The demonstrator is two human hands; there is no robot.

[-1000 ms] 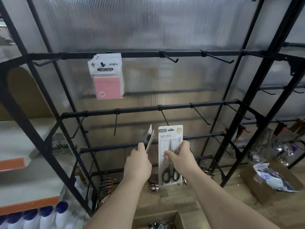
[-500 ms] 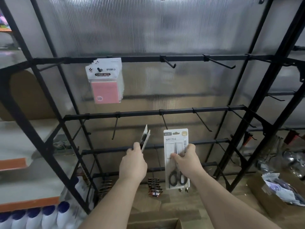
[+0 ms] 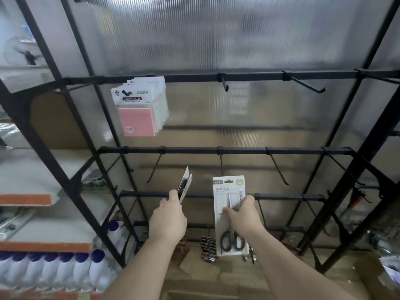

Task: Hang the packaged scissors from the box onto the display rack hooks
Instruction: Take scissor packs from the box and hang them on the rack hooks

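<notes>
My right hand (image 3: pixel 243 215) pinches a scissors pack (image 3: pixel 229 215) face-on, its top just below the middle hook (image 3: pixel 221 164). My left hand (image 3: pixel 171 215) grips a second pack (image 3: pixel 184 187) edge-on, right of the left hook (image 3: pixel 154 168).

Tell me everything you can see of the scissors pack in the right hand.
The scissors pack is a tall white card with printed text, a yellow square and a hang slot near its top edge. Black-handled scissors sit inside, blades up. It faces the camera, roughly upright, its top just below a middle-row hook, not yet on it. The right hand pinches its middle.
</notes>
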